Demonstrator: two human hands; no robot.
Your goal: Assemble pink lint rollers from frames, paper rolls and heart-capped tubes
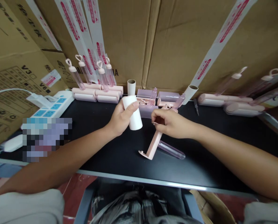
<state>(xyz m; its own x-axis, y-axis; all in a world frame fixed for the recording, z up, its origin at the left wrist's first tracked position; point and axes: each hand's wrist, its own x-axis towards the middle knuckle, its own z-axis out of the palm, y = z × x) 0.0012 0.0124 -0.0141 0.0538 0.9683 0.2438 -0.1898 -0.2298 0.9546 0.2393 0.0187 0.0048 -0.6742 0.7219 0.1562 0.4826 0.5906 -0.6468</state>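
Observation:
My left hand (123, 117) is wrapped around a white lint-roller refill roll (134, 116), tilted above the black table. My right hand (170, 123) has its thumb and index finger pinched together; a tiny pale edge shows at the tips, too small to name. Directly below it is a pink L-shaped plastic roller part (154, 145), whose upper end is hidden by the fingers. I cannot tell whether the hand touches it. Beside that part lies a clear purple tube (172, 150).
Cardboard boxes (127, 37) stand behind the table. Two white rolls (131, 88) stand at the back among purple covers (148, 111). Finished pink lint rollers (108, 95) line the back left, others (213, 99) the right. A screwdriver bit (196, 107) and a power strip (51, 109) lie nearby.

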